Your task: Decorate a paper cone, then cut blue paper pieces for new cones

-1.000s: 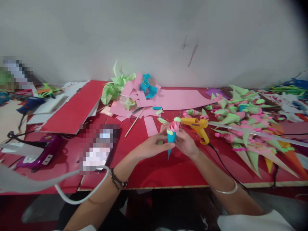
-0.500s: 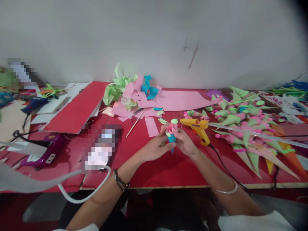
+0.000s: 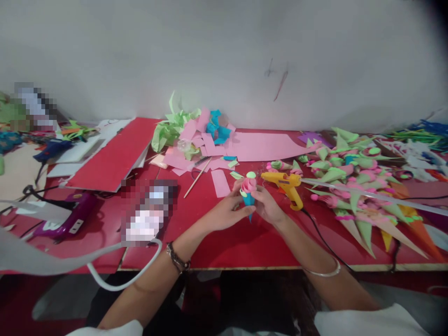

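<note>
Between my two hands stands a small paper flower cone point(image 3: 248, 198), blue and pointed at the bottom, with pink curled paper and pale green rounds at its top. My left hand point(image 3: 229, 212) is closed around its left side, thumb across the lower blue part. From the right, my right hand point(image 3: 269, 205) grips the cone too, its fingers partly hidden behind it. Just right of my hands lies a yellow glue gun point(image 3: 287, 186) with a clear glue stick point(image 3: 350, 189) out of its back.
Many finished-looking paper cones point(image 3: 353, 196) are heaped at right. Pink and green paper scraps point(image 3: 196, 140) lie at the back, near a wooden stick point(image 3: 197, 178). On the left are a phone point(image 3: 150, 212), a purple power strip point(image 3: 72, 217) and a red board point(image 3: 112, 156).
My hands and the paper cone have barely moved; both still hold it. The view has shifted very slightly.
</note>
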A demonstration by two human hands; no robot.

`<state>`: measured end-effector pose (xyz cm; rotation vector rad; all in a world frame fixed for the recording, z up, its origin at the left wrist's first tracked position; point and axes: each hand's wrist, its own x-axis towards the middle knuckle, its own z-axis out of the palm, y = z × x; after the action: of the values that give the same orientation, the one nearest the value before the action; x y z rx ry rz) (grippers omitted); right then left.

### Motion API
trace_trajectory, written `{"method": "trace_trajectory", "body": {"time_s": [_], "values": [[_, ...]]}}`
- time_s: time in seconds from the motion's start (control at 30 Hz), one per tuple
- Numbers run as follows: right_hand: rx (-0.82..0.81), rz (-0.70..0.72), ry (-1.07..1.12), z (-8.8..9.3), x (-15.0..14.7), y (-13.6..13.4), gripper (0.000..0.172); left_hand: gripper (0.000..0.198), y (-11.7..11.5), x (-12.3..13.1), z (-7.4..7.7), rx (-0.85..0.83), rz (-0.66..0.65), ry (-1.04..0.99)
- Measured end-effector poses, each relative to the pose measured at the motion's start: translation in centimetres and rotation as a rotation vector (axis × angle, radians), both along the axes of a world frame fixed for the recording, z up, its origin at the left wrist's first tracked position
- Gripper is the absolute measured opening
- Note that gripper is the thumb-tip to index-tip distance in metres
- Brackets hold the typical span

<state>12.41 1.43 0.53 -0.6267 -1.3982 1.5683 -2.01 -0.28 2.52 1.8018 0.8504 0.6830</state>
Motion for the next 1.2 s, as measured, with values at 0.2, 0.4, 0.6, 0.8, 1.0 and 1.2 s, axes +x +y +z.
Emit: {"method": "trace_trajectory", "body": {"time_s": [0.2, 0.4, 0.6, 0.8, 1.0, 1.2], "values": [[-0.002, 0.005, -0.003, 0.0, -0.3, -0.1, 0.02, 0.032, 0.4, -0.3, -0.7, 0.026, 0.012, 0.04], [-0.022, -0.05, -0.007, -0.3, -0.5, 0.2, 0.021, 0.029, 1.0, -0.4, -1.7, 0.058, -0.015, -0.059], [-0.005, -0.07, -0.046, -0.9, -0.3, 0.5, 0.023, 0.022, 1.0, -0.1, -2.0, 0.056, -0.01, -0.151], [0.079, -0.084, -0.112, -1.2, -0.2, 0.5, 0.023, 0.021, 0.9, -0.1, -2.1, 0.049, 0.016, -0.186], [0.146, -0.08, -0.178, -1.5, -0.1, 0.6, 0.028, 0.02, 1.0, -0.2, -2.5, 0.023, 0.09, -0.199], [0.179, -0.11, -0.185, -1.7, -0.1, 1.0, 0.037, 0.027, 1.5, -0.4, -2.6, -0.156, 0.131, -0.271]]}}
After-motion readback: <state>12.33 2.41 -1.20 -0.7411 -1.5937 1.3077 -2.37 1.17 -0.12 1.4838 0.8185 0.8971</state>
